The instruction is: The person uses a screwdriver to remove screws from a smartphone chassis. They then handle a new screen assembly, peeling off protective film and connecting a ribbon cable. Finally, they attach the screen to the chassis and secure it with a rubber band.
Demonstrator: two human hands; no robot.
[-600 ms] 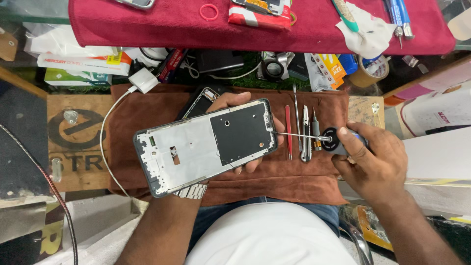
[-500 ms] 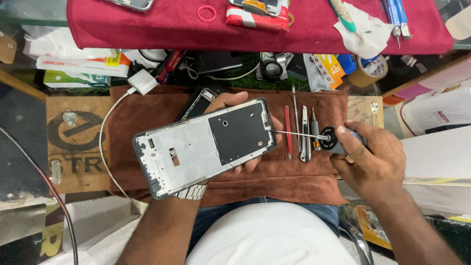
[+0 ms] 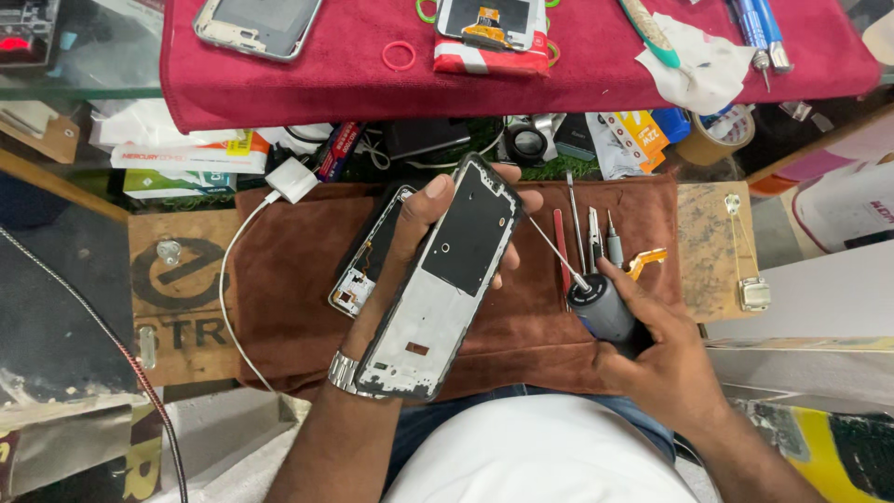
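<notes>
Phone frame (image 3: 445,289) is up in my left hand (image 3: 419,233), fingers wrapped round its upper half, held above the brown cloth (image 3: 298,317). Vs 0.5 s ago it's swung from lying nearly crosswise to almost lengthwise, top end pointing away from me. Right hand (image 3: 666,359) is clamped on the black-handled screwdriver (image 3: 596,303); it's dropped lower & nearer my body, tip now at the frame's upper right edge, can't tell if it's in a screw. Hands are apart, frame between them. 2nd opened phone (image 3: 368,256) sits on the cloth under my left hand, w/ loose tools (image 3: 591,228) beside it. No real containers, just a tape roll (image 3: 712,135) behind
</notes>
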